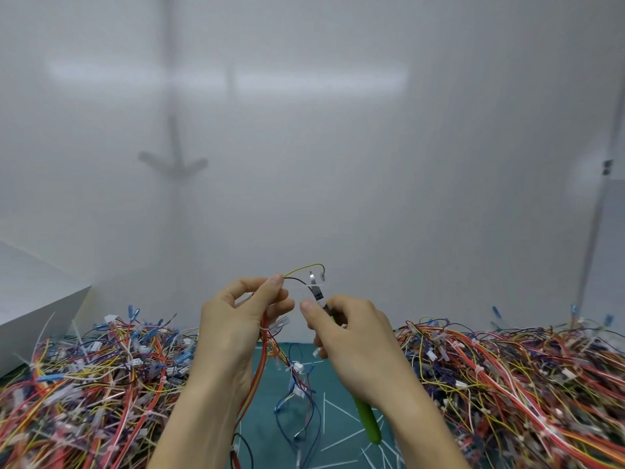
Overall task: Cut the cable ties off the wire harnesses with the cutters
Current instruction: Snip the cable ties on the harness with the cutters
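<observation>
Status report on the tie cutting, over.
Left hand pinches wire harness, held up. Right hand grips cutters, blades at white cable tie. Nothing blocking; harness piles on both sides.

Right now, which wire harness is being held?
The red-and-orange harness gripped in the left hand, beside the cutters in the right hand; others lie heaped in the left pile and right pile.

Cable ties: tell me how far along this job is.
Done: white cut strips lie loose on the green mat, so some ties look cut. In hand: the left hand holds one harness up, and the right hand holds the cutters with the blades at a white tie on its wires. Left: the left pile and the right pile, both with many white ties showing.
</observation>
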{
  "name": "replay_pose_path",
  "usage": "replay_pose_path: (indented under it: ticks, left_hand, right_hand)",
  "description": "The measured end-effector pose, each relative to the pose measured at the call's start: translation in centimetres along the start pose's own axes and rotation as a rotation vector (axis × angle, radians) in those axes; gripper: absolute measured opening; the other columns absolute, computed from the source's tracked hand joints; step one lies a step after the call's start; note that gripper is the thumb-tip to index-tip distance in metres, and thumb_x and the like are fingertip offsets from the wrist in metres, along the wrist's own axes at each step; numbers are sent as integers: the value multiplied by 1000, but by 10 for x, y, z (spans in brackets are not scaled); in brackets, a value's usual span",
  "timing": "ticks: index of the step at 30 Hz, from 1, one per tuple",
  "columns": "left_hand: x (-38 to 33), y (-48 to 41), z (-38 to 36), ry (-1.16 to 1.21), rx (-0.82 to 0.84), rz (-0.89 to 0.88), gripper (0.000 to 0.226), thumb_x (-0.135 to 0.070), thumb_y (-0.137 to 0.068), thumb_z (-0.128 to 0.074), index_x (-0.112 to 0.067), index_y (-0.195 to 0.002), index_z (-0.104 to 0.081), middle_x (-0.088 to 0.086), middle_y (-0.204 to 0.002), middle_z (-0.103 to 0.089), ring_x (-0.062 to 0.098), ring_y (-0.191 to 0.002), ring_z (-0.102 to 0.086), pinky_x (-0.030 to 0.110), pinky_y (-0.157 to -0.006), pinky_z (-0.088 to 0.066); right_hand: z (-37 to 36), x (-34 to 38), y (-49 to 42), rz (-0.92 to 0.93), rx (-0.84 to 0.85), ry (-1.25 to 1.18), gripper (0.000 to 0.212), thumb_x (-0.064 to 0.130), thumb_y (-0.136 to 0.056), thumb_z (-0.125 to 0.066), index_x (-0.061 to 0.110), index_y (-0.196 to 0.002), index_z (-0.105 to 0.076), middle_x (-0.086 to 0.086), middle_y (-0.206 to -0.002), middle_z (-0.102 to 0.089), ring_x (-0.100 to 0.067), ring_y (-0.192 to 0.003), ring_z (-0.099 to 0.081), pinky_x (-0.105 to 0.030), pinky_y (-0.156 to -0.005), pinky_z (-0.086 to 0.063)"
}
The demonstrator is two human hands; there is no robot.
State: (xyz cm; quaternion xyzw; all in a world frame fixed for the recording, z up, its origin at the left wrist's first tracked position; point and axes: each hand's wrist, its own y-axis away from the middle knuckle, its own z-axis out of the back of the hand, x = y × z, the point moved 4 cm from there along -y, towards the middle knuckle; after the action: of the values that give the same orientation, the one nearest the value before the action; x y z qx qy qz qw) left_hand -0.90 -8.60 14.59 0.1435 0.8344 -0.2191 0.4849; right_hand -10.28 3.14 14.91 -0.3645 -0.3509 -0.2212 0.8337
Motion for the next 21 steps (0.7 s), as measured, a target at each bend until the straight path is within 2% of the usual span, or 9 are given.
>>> replay_pose_path:
  ticks: [5,9,12,15,18,21]
  left_hand:
    - [-1,0,0,-29,-12,3,11,-17,-82,-74,-7,-82,-70,5,-69,-73,13,-58,-70,25,-65,-55]
    - [-1,1,0,25,18,19,6,-6,-83,-70,-5,-88,-73,5,-69,-73,10,-55,-68,16,-56,-56]
    - [-2,0,0,53,41,16,10,0,-87,-64,-3,-90,-73,8,-72,-74,9,-57,-68,15,-63,-58]
    - [-4,-1,0,116,75,43,15,0,-93,-56,0,-95,-70,10,-78,-76,11,-64,-72,15,-62,-57]
    - [-5,-1,-1,163,131,99,23,1,-98,-45,1,-103,-68,13,-91,-77,16,-76,-75,17,-61,-57]
    - [-6,0,-2,124,161,106,27,3,-97,-43,-2,-108,-67,10,-97,-77,17,-85,-75,21,-70,-59]
  right_hand:
    - [-2,0,-1,-6,-2,-70,48,56,-93,-53,11,-81,-66,-10,-76,-69,-31,-77,-66,-50,-77,-56]
    - [3,-7,-6,-73,-64,-227,44,53,-91,-57,14,-72,-66,2,-61,-67,-23,-66,-67,-51,-76,-57]
    - [9,-14,-10,-98,-124,-299,43,50,-92,-59,15,-70,-66,4,-57,-65,-20,-60,-65,-53,-75,-57]
    - [16,-19,-13,-110,-179,-354,39,46,-94,-59,15,-71,-66,5,-55,-64,-14,-55,-63,-52,-75,-56]
    - [22,-20,-13,-96,-208,-356,39,45,-93,-59,15,-71,-66,4,-57,-65,-15,-57,-64,-52,-74,-56]
    - [24,-16,-10,-48,-93,-221,40,51,-89,-58,16,-72,-67,3,-62,-67,-21,-63,-65,-51,-76,-57]
